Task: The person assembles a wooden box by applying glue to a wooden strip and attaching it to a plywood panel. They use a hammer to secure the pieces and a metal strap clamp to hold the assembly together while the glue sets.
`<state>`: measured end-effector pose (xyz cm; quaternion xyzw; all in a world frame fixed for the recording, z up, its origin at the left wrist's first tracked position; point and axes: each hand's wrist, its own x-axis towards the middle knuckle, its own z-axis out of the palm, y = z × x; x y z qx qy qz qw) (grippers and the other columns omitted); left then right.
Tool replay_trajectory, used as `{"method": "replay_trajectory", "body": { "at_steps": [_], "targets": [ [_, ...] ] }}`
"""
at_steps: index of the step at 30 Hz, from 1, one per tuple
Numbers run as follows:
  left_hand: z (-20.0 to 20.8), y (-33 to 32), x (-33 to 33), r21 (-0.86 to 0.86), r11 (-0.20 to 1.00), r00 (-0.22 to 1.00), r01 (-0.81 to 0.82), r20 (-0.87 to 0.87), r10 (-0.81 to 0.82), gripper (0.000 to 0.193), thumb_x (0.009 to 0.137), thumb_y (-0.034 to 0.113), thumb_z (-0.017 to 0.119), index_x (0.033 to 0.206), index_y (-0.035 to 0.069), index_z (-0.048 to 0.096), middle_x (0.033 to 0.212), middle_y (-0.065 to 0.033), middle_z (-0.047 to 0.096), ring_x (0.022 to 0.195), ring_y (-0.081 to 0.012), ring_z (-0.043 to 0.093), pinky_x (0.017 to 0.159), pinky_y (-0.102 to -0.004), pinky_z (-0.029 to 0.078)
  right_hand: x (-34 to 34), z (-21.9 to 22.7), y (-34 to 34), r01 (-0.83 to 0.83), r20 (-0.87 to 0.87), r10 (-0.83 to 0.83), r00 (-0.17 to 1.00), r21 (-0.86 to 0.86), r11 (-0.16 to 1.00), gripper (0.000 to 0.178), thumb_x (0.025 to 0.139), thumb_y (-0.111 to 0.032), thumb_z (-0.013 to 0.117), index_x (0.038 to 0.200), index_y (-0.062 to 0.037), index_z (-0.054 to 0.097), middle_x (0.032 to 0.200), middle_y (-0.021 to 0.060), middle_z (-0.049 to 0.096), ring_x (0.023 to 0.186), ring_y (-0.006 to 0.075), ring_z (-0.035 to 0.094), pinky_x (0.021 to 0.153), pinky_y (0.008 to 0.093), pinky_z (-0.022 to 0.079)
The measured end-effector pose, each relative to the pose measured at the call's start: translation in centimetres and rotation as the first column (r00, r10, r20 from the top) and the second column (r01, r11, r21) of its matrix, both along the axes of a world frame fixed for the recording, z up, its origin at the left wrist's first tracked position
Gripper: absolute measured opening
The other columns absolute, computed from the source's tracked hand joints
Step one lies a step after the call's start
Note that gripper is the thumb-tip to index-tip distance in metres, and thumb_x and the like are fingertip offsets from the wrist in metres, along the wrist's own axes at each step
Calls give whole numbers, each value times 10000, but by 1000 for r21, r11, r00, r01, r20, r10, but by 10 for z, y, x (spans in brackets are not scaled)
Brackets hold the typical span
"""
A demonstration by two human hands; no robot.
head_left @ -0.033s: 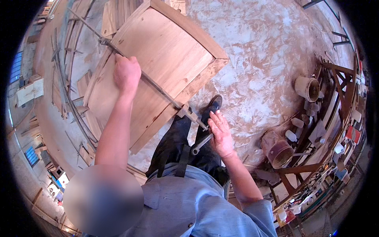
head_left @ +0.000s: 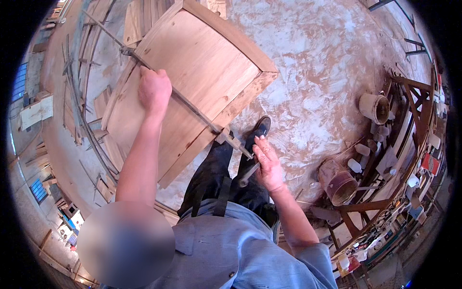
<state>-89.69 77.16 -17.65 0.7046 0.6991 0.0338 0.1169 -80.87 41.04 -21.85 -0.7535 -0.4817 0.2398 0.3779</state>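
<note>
A wooden framed panel [head_left: 207,62] rests at a slant in front of me. Across its face runs a long metal bar clamp [head_left: 192,107], whose threaded screw [head_left: 239,145] sticks out past the panel's near edge. My left hand [head_left: 155,91] is closed round the clamp bar towards its far end. At the screw's outer end is my right hand [head_left: 267,166], partly curled against a metal handle [head_left: 249,175] with a rounded end. Its palm hides where the handle meets the screw.
Loose boards and long strips [head_left: 89,115] lie left of the panel. On the right stand a pale bucket [head_left: 368,107] and a dirty bucket [head_left: 332,176], beside a wooden rack [head_left: 409,111] with bottles. My shoe [head_left: 263,126] is on the stained floor near the panel's corner.
My right hand has shifted slightly, and the handle's rounded end has swung a little to the right, now blurred. My left hand, the clamp bar and the panel look still.
</note>
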Motion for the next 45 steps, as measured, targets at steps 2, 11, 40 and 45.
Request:
{"method": "replay_trajectory", "body": {
  "at_steps": [2, 11, 40, 45],
  "targets": [
    [-3, 2, -1, -5, 1000, 1000, -1, -4, 1, 411, 848, 240, 464, 1130, -53, 522, 1039, -290, 628, 981, -457, 599, 883, -516, 450, -6, -12, 0, 76, -156, -69, 985, 35, 997, 412, 772, 129, 551, 1159, -12, 574, 1277, 210, 561, 1230, 393, 512, 1006, 425, 453],
    [2, -4, 3, -10, 1000, 1000, -8, -13, 8, 403, 890, 227, 417, 1146, -77, 479, 1027, -309, 623, 955, -459, 608, 851, -534, 460, -7, -6, 8, 115, 24, -115, 993, -20, 993, 356, 680, 35, 681, 1027, -33, 637, 1173, 148, 631, 1133, 308, 596, 927, 377, 514],
    [6, -6, -3, -89, 995, 999, 44, 6, -44, 505, 914, 251, 403, 1303, -71, 386, 994, -308, 635, 907, -448, 627, 806, -521, 489, -34, 45, 39, 114, -577, -783, -234, -816, 567, 425, 951, -493, 499, 859, -79, 526, 628, 86, 581, 445, 205, 582, 293, 243, 348],
    [-1, -5, -7, 50, 993, 994, 110, -11, -110, 416, 922, 244, 386, 1187, -76, 408, 828, -269, 663, 807, -425, 654, 762, -506, 508, -35, 40, 30, 99, -546, -761, -350, -830, 550, 495, 913, -537, 547, 818, -52, 533, 644, 106, 586, 474, 227, 574, 347, 281, 382]
  ]
}}
